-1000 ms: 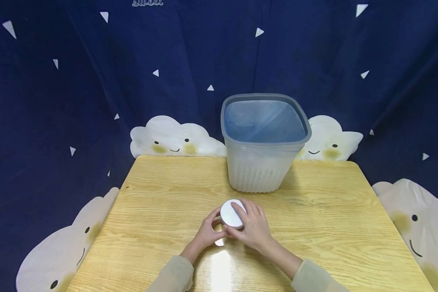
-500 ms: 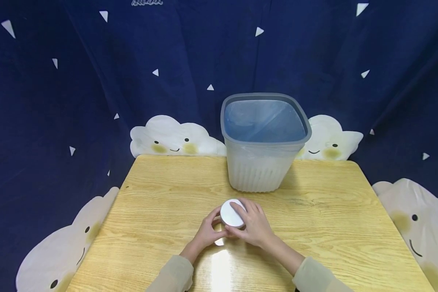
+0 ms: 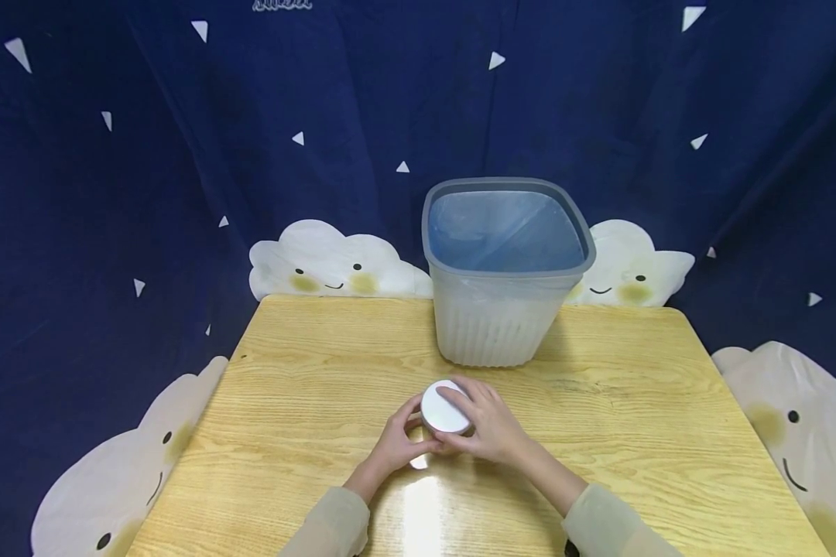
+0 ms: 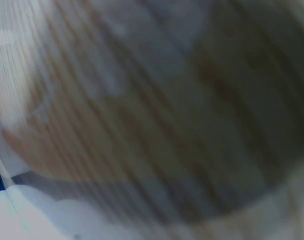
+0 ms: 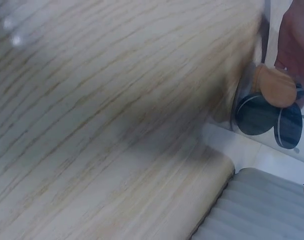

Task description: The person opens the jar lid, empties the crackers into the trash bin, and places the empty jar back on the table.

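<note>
A round container with a white lid (image 3: 440, 408) stands upright between both hands near the middle of the table. My left hand (image 3: 394, 441) curls round its side, thumb at the front and fingers at the left. Over the lid's right part lies my right hand (image 3: 489, 424), one finger across the top, its thumb at the near rim. The right wrist view shows a clear jar (image 5: 246, 84) with an orange disc (image 5: 277, 87) and dark discs (image 5: 255, 114) inside. Fingers (image 5: 293, 42) appear at its edge. The left wrist view is mostly blurred wood grain and shadow.
A tall translucent tub (image 3: 491, 321) with a grey rim stands on the wooden table (image 3: 320, 363), behind the hands. Its ribbed wall (image 5: 259, 205) shows in the right wrist view. A dark blue curtain (image 3: 362, 93) with white clouds hangs round the table.
My right hand has turned slightly on the lid, with its wrist and sleeve shifting a little to the right. The left hand and the tub have stayed in place.
</note>
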`<action>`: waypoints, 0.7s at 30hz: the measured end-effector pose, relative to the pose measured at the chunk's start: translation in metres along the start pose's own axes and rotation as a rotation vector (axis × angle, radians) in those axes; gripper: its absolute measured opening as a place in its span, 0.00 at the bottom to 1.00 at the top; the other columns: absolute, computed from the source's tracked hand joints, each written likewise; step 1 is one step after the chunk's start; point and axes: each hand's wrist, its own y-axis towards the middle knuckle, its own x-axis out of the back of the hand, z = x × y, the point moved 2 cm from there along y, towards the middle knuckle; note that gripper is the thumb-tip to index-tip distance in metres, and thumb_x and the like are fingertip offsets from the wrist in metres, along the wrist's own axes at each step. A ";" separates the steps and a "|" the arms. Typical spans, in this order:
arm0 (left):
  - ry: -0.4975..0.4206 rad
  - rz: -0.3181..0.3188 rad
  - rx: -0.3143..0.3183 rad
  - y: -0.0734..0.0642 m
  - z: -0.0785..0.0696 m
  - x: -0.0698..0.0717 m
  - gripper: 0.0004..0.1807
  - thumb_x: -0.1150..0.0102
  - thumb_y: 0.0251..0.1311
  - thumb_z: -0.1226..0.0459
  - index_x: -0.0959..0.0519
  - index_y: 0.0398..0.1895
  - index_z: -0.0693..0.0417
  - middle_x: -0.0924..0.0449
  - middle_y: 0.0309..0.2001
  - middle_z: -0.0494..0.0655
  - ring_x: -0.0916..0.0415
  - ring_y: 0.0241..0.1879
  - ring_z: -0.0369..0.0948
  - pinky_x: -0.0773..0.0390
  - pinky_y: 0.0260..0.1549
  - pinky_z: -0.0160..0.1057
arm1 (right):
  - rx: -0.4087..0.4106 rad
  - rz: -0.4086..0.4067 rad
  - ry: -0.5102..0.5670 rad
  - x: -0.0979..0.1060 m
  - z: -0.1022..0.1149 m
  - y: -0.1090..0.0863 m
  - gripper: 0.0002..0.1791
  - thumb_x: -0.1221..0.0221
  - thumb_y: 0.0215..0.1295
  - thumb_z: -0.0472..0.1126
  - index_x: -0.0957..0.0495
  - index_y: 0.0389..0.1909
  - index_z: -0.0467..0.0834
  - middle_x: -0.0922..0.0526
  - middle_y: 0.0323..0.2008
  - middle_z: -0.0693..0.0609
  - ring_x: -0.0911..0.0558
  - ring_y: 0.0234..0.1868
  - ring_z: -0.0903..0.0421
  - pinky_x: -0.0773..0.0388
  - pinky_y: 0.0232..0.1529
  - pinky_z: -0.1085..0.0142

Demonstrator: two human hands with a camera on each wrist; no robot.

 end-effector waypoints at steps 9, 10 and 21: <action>-0.018 0.010 0.018 0.000 -0.001 0.000 0.43 0.29 0.42 0.67 0.39 0.64 0.60 0.34 0.60 0.56 0.35 0.57 0.50 0.30 0.55 0.45 | 0.030 0.057 0.048 0.001 -0.008 0.001 0.36 0.43 0.52 0.65 0.33 0.61 0.52 0.35 0.62 0.45 0.33 0.59 0.45 0.34 0.56 0.45; -0.019 0.008 0.012 0.000 -0.001 0.000 0.43 0.29 0.42 0.67 0.39 0.63 0.61 0.34 0.60 0.57 0.35 0.57 0.50 0.29 0.55 0.46 | 0.034 0.064 0.051 0.001 -0.009 0.001 0.36 0.42 0.52 0.64 0.33 0.61 0.52 0.35 0.62 0.45 0.33 0.59 0.45 0.34 0.56 0.45; -0.015 0.005 -0.009 0.000 0.000 0.000 0.43 0.29 0.41 0.68 0.40 0.64 0.62 0.34 0.59 0.58 0.35 0.57 0.53 0.29 0.54 0.48 | 0.069 0.157 0.087 0.007 -0.014 0.003 0.37 0.44 0.55 0.64 0.36 0.64 0.53 0.36 0.63 0.45 0.34 0.60 0.45 0.32 0.55 0.45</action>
